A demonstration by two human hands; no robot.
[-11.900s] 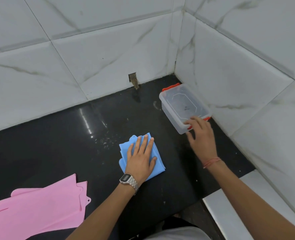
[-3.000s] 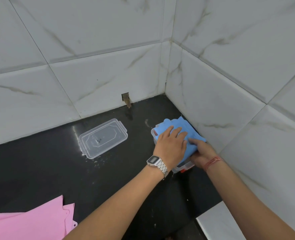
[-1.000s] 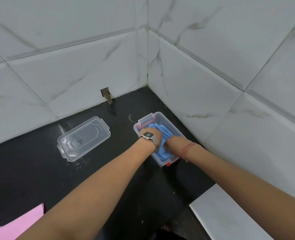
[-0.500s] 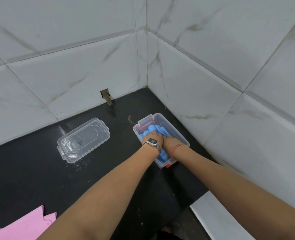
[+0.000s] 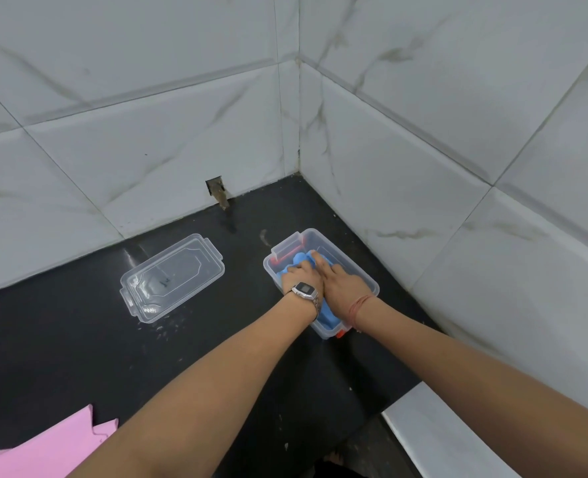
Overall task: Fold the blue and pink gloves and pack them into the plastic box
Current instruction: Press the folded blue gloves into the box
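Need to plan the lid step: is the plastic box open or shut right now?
Open. The plastic box has no lid on; the lid lies on the counter to its left, both hands inside pressing the blue gloves.

**Box crowded, counter open**

Both hands (image 5: 304, 277) (image 5: 340, 284) and the blue gloves (image 5: 327, 313) fill the plastic box (image 5: 368, 282), which sits near the right wall (image 5: 406, 201). Open counter (image 5: 78, 339) lies between the lid (image 5: 171, 277) and pink gloves (image 5: 44, 450).

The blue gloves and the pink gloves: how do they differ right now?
The blue gloves sit inside the plastic box, while the pink gloves lie out on the black counter. The blue gloves are bunched small under the left hand and right hand; the pink gloves lie flat, untouched and partly out of frame. Both have a smooth, rubbery look.
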